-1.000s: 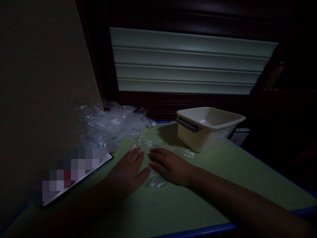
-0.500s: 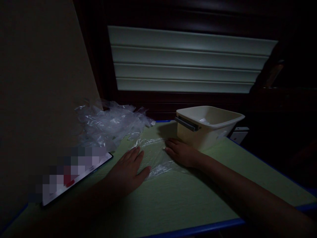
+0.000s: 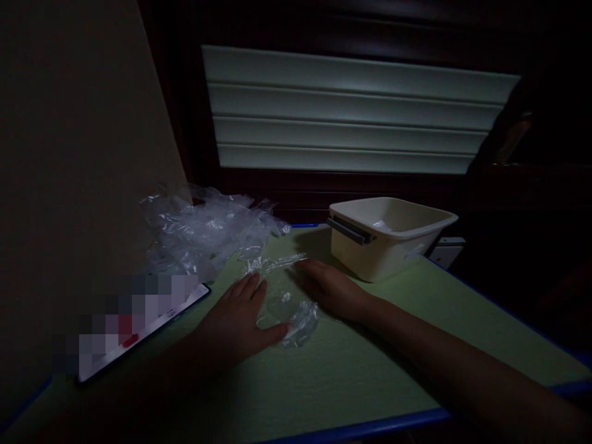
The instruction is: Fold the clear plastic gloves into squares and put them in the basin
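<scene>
- Plastic glove [image 3: 282,305], thin and clear, lies flat on the green counter [image 3: 351,382] between my two hands, its near end bunched into a small crumple.
- My left hand [image 3: 238,320] rests palm down, fingers spread, its grip released, pressing the glove's left edge against the counter.
- My right hand [image 3: 330,287] lies flat too, grip released, fingertips on the glove's far right edge.
- Since half a second ago, the right hand has slid back toward the left, and the film that was stretched smooth now shows a fold and wrinkles near the thumb; I judge the glove is being folded or smoothed.
- A loose pile of clear gloves [image 3: 203,231] sits at the far left.
- A cream tub [image 3: 388,243] stands just beyond the right hand.
- A tablet [image 3: 139,330] lies near left.
</scene>
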Demonstrator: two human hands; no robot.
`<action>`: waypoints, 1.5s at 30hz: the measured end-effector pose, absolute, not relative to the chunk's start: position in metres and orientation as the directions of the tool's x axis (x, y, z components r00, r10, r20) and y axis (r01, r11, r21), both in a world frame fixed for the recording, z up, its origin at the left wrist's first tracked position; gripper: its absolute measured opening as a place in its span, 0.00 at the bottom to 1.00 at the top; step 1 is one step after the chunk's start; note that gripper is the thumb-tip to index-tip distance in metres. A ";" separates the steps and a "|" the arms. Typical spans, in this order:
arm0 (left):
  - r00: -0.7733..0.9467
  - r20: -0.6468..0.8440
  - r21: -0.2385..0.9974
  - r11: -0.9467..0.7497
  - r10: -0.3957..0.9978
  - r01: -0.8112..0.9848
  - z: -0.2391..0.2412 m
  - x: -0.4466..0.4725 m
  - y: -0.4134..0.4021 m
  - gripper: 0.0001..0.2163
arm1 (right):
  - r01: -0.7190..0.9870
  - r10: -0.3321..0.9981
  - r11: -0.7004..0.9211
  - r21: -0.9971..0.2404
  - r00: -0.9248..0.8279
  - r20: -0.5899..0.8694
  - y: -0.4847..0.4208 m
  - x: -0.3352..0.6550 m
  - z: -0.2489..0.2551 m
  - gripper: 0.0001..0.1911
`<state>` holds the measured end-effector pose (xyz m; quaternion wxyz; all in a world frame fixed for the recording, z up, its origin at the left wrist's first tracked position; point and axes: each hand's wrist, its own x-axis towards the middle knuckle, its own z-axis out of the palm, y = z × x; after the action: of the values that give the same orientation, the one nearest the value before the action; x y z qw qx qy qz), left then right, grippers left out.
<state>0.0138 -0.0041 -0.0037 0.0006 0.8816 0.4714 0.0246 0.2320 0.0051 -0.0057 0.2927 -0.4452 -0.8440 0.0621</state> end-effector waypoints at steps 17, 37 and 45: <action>0.554 0.041 0.021 -0.555 0.832 0.832 -0.003 0.014 -0.004 0.34 | 0.646 0.734 0.588 -0.487 -0.679 -0.013 -0.024 0.242 0.027 0.53; 0.518 0.053 0.039 -0.520 0.854 0.853 -0.004 0.014 -0.001 0.32 | 0.857 0.892 0.447 -0.256 -0.406 0.197 -0.007 0.242 -0.005 0.25; 0.534 0.060 0.049 -0.537 0.843 0.842 -0.003 0.013 -0.001 0.31 | 0.740 0.795 0.602 -0.298 -0.525 0.303 -0.014 0.237 0.017 0.20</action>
<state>0.0130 -0.0013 -0.0034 0.0070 0.8758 0.4812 0.0381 0.2374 -0.0135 0.0171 0.2074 -0.4409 -0.8707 0.0661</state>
